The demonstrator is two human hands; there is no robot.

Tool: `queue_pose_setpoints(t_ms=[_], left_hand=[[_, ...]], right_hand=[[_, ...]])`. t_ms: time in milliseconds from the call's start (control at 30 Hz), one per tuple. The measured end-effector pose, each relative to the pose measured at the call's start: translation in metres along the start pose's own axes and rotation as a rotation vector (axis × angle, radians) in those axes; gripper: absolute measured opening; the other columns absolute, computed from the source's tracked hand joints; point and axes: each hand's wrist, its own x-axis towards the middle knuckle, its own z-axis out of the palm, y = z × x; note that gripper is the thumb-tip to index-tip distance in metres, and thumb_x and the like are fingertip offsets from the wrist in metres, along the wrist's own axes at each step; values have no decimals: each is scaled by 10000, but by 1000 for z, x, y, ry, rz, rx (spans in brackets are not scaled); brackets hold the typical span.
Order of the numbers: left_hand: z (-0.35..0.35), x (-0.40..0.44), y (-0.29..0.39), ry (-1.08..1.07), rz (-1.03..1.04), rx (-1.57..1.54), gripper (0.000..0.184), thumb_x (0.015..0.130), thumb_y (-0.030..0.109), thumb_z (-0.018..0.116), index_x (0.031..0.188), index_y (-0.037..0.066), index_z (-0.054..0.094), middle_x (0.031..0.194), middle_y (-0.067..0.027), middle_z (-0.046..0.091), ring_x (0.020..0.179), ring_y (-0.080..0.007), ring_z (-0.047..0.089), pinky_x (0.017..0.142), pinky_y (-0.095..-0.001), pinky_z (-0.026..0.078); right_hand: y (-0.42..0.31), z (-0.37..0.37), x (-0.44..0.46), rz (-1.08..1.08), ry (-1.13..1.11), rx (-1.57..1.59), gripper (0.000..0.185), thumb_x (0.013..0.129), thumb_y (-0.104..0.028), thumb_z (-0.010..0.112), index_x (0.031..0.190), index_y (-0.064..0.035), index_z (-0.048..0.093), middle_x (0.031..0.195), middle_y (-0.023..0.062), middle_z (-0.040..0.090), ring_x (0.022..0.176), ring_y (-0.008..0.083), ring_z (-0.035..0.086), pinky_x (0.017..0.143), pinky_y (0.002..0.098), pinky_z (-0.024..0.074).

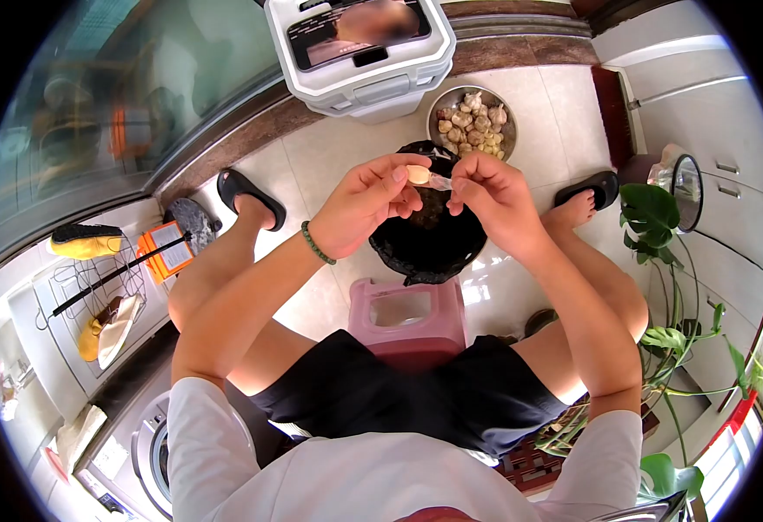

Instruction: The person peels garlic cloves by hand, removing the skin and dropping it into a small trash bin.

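White, smooth cloth of a shirt [355, 478] lies closest, well behind the fingers [401, 162], with matte black shorts [333, 374] between. A glossy pink plastic stool [407, 337], pierced by a rounded opening, stands nearer the body than the fingers.

Out ahead, the left hand [359, 204] has its thumb and index finger clamped on a pale, smooth garlic clove [418, 175], plump and tapered. A dark beaded bracelet [313, 244] rings the wrist behind those fingers. The right hand [499, 198] has its thumb and index finger pinched together on a thin, translucent piece of papery skin [439, 182]. The clove therefore lies at the left fingertips, to the left of the right ones, with the skin bridging the gap; whether the two are joined cannot be told.

Beneath the fingers opens a round bin [425, 257] lined in shiny, crumpled black plastic. Just beyond them, slightly right, a round metal bowl [511, 139] on the pale tiled floor [312, 143] holds knobbly, dry-skinned garlic bulbs [483, 117]. Farther ahead and left, a flat, glossy phone [320, 48] rests on a ribbed, light-grey plastic container [381, 93].
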Motion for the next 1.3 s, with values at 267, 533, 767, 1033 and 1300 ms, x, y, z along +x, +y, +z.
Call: queue_pose_setpoints(t_ms=[267,533,767,1033,1300], left_hand=[[0,2,-3,61,-5,71,300,1024,232,520,1253,52,591,1015,22,641,835,-54,565,755,-228,473],[-1,6,-4,104,18,107,301,1018,238,529,1248,58,602,1035,16,652,824,-53,557,746,-219,466],[-5,7,-6,263,-3,192,311,1012,265,541,1241,68,615,1030,22,653,822,-52,556,745,-216,460],[-6,4,-4,292,-47,265,300,1013,247,531,1240,73,621,1025,22,659,814,-45,573,744,-212,462],[-5,2,-9,246,12,423,315,1000,225,555,1238,32,626,1013,0,672,828,-61,581,750,-214,473]], right_hand=[[1,-4,-5,10,-7,-12,24,922,-17,559,913,5,562,831,10,564,721,75,557,654,218,462],[2,-9,-7,60,5,-158,45,895,-27,588,854,-10,576,759,-21,560,691,50,534,618,217,435],[14,-7,-4,132,-102,-439,42,893,-28,588,859,-4,589,709,-25,556,669,46,521,610,231,423],[49,-19,3,50,-162,-723,142,827,10,545,946,14,623,776,111,616,728,150,594,678,283,474],[34,1,5,-111,31,-477,105,842,-11,652,944,15,650,864,92,647,752,173,634,689,288,516]])
